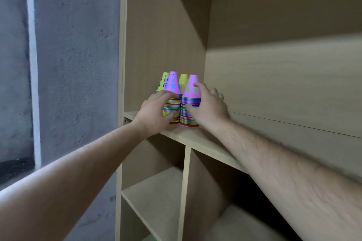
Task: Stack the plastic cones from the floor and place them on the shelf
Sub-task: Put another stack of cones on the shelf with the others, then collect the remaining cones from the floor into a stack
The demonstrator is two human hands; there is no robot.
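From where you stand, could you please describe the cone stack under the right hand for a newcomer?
On the wooden shelf unit, four cone stacks stand at the left end of the wide shelf. It is the front right stack, held by the right hand. Its purple top shows green through its holes; the neighbouring purple stack shows blue.

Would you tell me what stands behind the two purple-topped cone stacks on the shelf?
Two yellow-green-topped stacks: the left one, the right one. Only their tops show; the rest is covered by the purple-topped stacks and the left hand.
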